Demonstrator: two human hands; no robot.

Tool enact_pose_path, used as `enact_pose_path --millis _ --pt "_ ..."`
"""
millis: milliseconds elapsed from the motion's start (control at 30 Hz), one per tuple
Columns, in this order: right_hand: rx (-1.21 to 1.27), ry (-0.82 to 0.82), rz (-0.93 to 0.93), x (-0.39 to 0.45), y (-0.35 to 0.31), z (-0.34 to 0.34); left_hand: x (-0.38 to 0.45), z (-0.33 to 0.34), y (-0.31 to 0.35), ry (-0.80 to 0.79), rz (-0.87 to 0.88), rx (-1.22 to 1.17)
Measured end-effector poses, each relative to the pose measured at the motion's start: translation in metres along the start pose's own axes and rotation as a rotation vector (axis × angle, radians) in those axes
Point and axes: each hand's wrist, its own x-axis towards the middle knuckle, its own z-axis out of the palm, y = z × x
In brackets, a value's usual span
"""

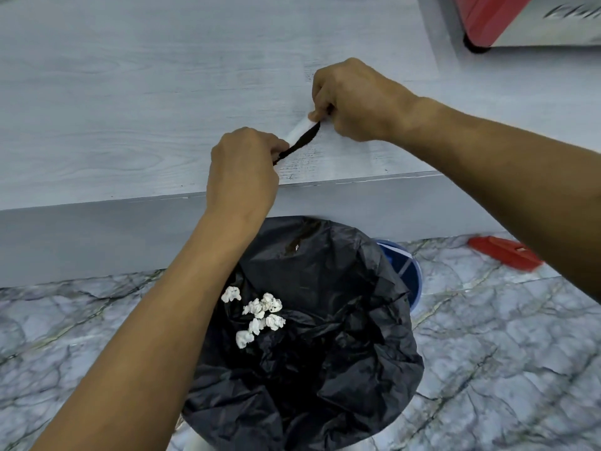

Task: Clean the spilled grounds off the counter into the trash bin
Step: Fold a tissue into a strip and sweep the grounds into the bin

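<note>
While the left hand (242,170) pinches one end of a folded white paper (297,131), the right hand (353,99) pinches the other end, fingers curled tight around it. Between the two hands the paper sags into a narrow trough, and a dark, grainy line of grounds (297,143) lies along its fold. Both hands hover over the pale grey tabletop (130,109), whose surface shows a faint printed wood grain and a few dark specks just beside the left hand. Directly below the left wrist stands the trash bin (325,336), lined with a crinkled, glossy black plastic bag; several small crumpled white paper wads (260,312) lie inside it. A blue round rim (411,271) peeks out behind the bin, under the right forearm. Beneath that forearm a flat red plastic piece (504,252) rests on the veined marble-patterned floor (487,353). Beyond the right hand sits a red and silver appliance (507,21), blurred.
</note>
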Motion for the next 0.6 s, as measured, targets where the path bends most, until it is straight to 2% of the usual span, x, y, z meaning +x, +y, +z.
enact_pose_path --millis 133,367,600 --pt "0.002 -0.006 0.138 -0.007 -0.015 0.01 -0.005 -0.003 -0.003 0.0 -0.018 -0.012" --pt "0.01 0.037 0.26 -0.017 -0.03 0.021 -0.01 -0.001 -0.002 0.019 -0.069 -0.072" --pt "-0.006 0.065 0.295 -0.022 -0.04 0.025 -0.014 0.002 -0.005 0.012 -0.076 -0.076"
